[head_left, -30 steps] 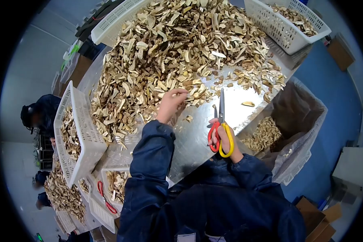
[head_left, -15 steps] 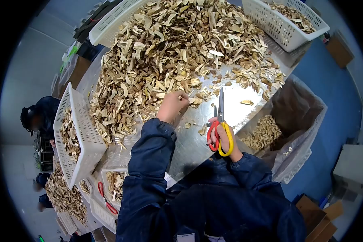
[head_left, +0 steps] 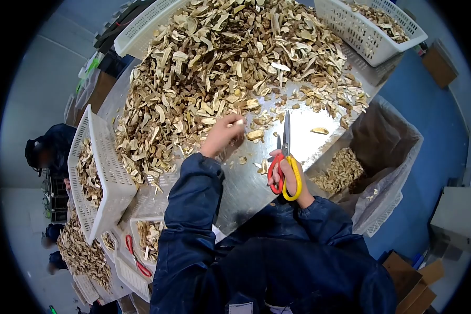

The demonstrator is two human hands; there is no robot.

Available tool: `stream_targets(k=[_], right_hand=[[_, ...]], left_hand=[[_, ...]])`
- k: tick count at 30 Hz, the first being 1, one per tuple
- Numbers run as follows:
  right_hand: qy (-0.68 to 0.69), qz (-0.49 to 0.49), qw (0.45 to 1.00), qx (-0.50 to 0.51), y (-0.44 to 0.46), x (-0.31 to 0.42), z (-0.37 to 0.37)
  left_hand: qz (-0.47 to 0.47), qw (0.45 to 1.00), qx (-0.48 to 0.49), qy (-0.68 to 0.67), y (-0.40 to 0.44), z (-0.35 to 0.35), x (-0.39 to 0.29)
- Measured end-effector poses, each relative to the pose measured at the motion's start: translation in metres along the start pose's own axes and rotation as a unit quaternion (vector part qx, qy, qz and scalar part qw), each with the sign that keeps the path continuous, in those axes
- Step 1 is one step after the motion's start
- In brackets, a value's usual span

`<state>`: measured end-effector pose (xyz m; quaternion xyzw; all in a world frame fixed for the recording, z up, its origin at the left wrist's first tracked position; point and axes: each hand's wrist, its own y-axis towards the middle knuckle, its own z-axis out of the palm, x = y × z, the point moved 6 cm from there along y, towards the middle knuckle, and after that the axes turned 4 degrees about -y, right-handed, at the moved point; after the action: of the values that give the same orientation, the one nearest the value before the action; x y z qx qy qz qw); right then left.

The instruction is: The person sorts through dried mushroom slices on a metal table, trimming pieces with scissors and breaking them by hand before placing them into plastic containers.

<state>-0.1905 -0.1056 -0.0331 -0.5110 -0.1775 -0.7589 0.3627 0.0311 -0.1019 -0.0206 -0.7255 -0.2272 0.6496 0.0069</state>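
Scissors [head_left: 286, 152], one pair: gripped in right hand [head_left: 290, 175], blades [head_left: 287, 131] parted, pointing to twelve o'clock. Pale slice [head_left: 239, 122], one: apparently pinched in left hand [head_left: 224, 136], ten o'clock from the right. Mushroom slices [head_left: 204, 78], heaped: tabletop [head_left: 246, 180], twelve o'clock. Risks: hands drawing together could cut the left; a brushing sleeve [head_left: 191, 204] could sweep pieces off.
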Motion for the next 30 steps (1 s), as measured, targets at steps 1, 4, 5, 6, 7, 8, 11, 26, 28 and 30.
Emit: stream_targets(k=[1,4,5,6,7,8,11,26,28,30], right_hand=[[-0.001,0.000,1.000,0.000,0.000,-0.001,0.000],[-0.003,0.007,1.000,0.001,0.000,0.000,-0.001],[-0.008,0.007,1.000,0.002,0.000,0.000,-0.001],[-0.013,0.007,1.000,0.003,0.000,0.000,-0.001],[-0.019,0.007,1.000,0.004,0.000,0.000,-0.001],[-0.013,0.007,1.000,0.002,0.000,0.000,-0.001],[0.000,0.009,1.000,-0.005,-0.001,0.000,-0.002],[0.027,0.018,0.999,0.002,-0.010,-0.025,-0.004],[0.045,-0.003,0.999,0.016,0.012,-0.022,0.000],[0.065,0.040,0.997,0.013,0.010,-0.021,0.006]], left_hand=[[0.062,0.993,0.001,0.100,-0.006,0.013,-0.017],[0.191,0.929,-0.053,0.312,-0.014,0.038,-0.032],[0.197,0.915,-0.053,0.347,-0.012,0.043,-0.028],[0.202,0.901,-0.052,0.381,-0.012,0.049,-0.030],[0.207,0.884,-0.052,0.415,-0.013,0.052,-0.031],[0.215,0.899,-0.051,0.379,-0.012,0.051,-0.030],[0.090,0.993,0.002,0.074,-0.009,0.035,-0.025],[-0.034,0.751,-0.105,-0.651,-0.136,-0.017,0.005],[0.013,0.796,-0.084,-0.599,-0.165,-0.040,0.012],[0.068,0.832,-0.050,-0.548,-0.206,-0.071,0.030]])
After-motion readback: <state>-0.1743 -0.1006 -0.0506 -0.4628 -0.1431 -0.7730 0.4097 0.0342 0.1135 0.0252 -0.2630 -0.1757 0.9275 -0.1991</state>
